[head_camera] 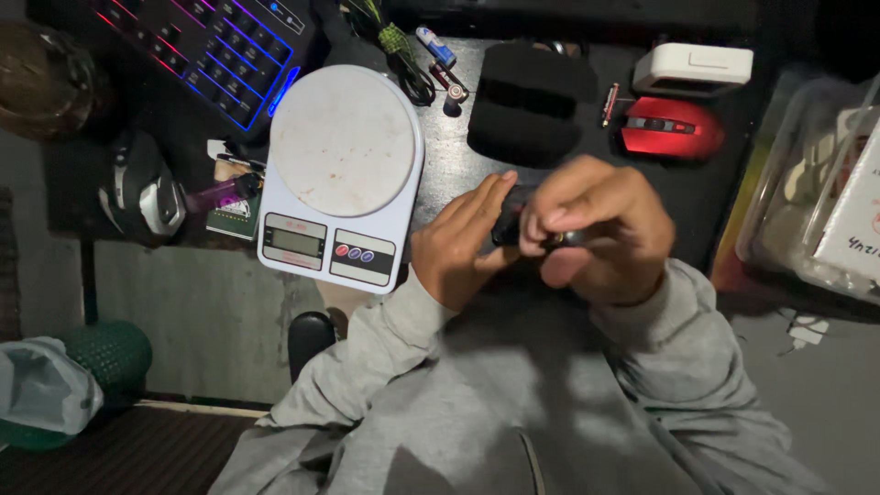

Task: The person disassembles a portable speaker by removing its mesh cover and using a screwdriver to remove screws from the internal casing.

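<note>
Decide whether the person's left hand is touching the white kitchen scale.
Apart. The head view shows a strip of dark desk between the left hand and the near edge of the scale.

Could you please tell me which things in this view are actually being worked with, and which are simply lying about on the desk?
In hand:
left hand and right hand, fingers closed together on a small black object

Lying about:
white kitchen scale
backlit keyboard
red mouse
black foam pads
white box
clear plastic container
</note>
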